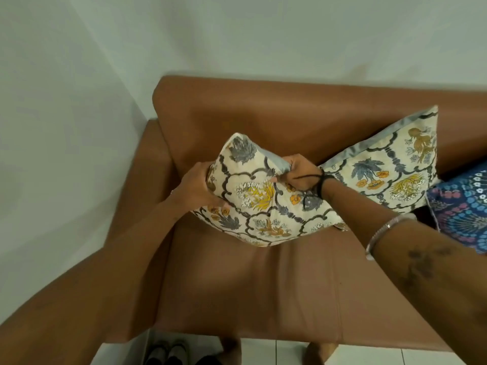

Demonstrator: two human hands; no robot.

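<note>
A cream cushion [263, 204] printed with grey leaves and yellow flowers is held above the seat of a brown leather sofa [237, 280]. My left hand [196, 189] grips its left edge, thumb on the printed front and fingers behind. My right hand [300, 175] pinches the top edge near the grey back fabric. A second cushion [390, 169] with the same print leans against the sofa's backrest at the right.
A blue patterned cushion [463, 206] lies at the far right on the sofa. The sofa's left armrest [150, 159] stands close to a pale wall [66, 127]. Shoes [168, 351] sit on the white tiled floor [369, 354] below the seat's front edge.
</note>
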